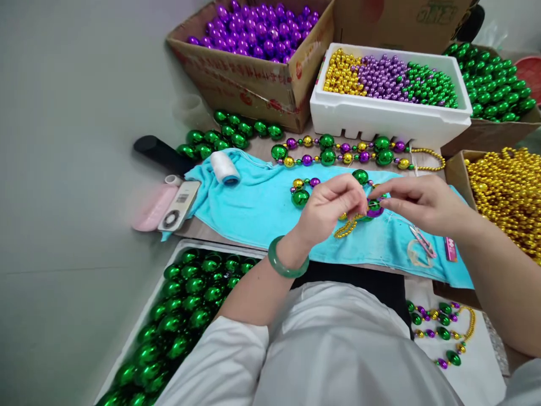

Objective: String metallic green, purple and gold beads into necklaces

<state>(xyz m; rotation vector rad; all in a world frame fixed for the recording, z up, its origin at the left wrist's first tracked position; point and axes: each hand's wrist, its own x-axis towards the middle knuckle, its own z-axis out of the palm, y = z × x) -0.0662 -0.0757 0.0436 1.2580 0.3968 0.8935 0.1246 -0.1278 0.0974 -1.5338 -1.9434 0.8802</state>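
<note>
Both my hands meet over a turquoise towel (253, 206). My left hand (327, 208), with a green bangle (287, 262) on the wrist, is closed in a pinch on a bead string (350, 223) of green, purple and gold beads. My right hand (422, 203) pinches the same string from the right, at a purple bead (375, 211). The string's far part, with a large green bead (300, 198), curls on the towel just beyond my fingers. A finished bead necklace (338, 151) lies behind it.
A white foam box (389, 121) holds gold, purple and green beads. Cardboard boxes hold purple beads (257, 28), green beads (492, 79) and gold beads (507, 192). A tray of large green beads (186, 316) sits at lower left. Thread spool (224, 167), scissors (420, 242), phone (180, 204).
</note>
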